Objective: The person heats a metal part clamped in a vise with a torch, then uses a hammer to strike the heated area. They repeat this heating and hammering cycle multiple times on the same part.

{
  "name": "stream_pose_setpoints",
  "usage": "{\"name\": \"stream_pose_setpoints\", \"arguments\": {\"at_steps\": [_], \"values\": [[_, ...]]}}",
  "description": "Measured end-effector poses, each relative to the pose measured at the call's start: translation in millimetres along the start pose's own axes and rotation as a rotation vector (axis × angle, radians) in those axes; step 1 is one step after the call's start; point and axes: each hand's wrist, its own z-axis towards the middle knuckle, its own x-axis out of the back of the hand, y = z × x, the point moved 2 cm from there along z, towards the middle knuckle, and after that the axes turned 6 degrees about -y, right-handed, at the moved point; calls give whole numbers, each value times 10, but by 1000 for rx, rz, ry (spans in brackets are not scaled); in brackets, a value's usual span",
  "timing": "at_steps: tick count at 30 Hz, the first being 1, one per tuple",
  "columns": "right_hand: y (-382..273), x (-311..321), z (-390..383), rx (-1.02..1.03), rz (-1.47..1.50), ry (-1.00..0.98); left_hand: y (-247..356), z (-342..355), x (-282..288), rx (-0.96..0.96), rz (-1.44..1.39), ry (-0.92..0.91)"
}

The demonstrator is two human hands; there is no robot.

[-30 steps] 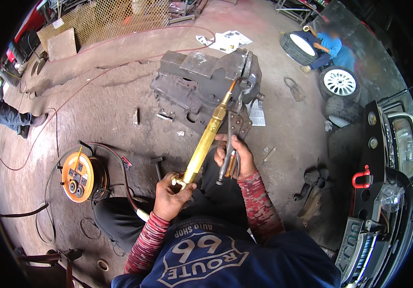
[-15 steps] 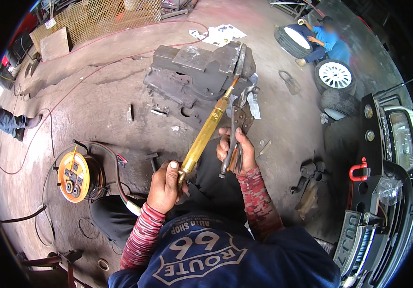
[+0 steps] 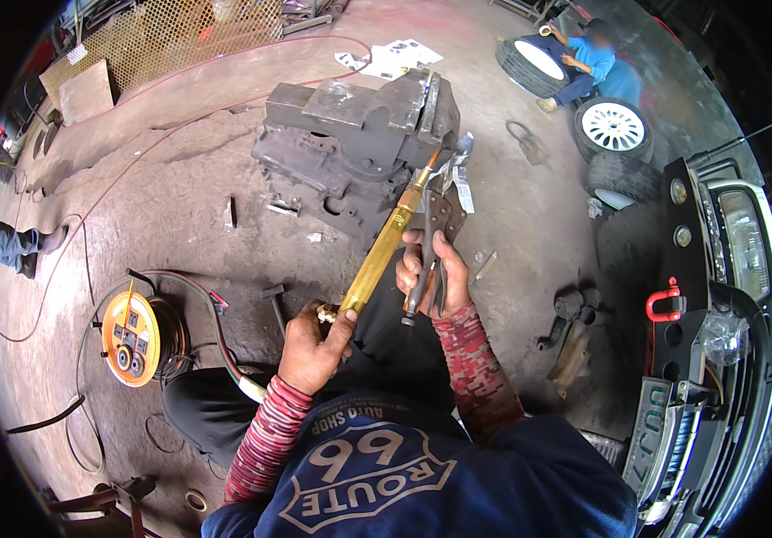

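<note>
My left hand [image 3: 316,348] is closed around the rear, valve end of a brass gas torch [image 3: 384,251], with a small brass knob [image 3: 326,313] showing beside the thumb. The torch slants up and away to its copper-coloured tip [image 3: 434,158], near the right end of a heavy grey bench vise [image 3: 359,117]. No flame shows. Locking pliers [image 3: 444,213] are gripped in my right hand [image 3: 444,280], handles toward me and jaws pointing away, just right of the torch. The plier jaws overlap pale paper behind them, so I cannot tell whether they clamp anything.
An orange cable reel [image 3: 130,336] and a hammer [image 3: 275,300] lie to my left. A hose [image 3: 211,309] runs near my left knee. At right stands a vehicle front with a red shackle [image 3: 666,301]. Far right, a person [image 3: 594,63] sits among wheels [image 3: 614,127].
The whole view has shifted slightly. My left thumb and fingers have moved at the torch's valve end, and a knob now shows. The pliers have tilted a little in my right hand.
</note>
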Motion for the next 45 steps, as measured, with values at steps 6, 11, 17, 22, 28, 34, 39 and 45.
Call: {"name": "stream_pose_setpoints", "arguments": {"at_steps": [6,11,17,22,28,34,39,45], "values": [[8,48,15,-9,46,-61,29,9,-25,1,-19,43],[24,57,10,-8,10,-39,14,33,-21,-84,69,85],[53,87,17,0,21,-58,-78,71,-28,-96,52,75],[41,129,-6,12,18,-5,-94,83,-33,-158,-142,46],[3,165,-16,11,-130,167,-47,73,88,-78,-405,-122],[-254,199,-20,26,-827,438,-104,-119,100,-93,-185,223],[-340,172,44,115,-1449,551,-204,-330,288,-208,-308,203],[-207,235,95,146,-1437,569,-211,-403,314,-262,-338,180]]}}
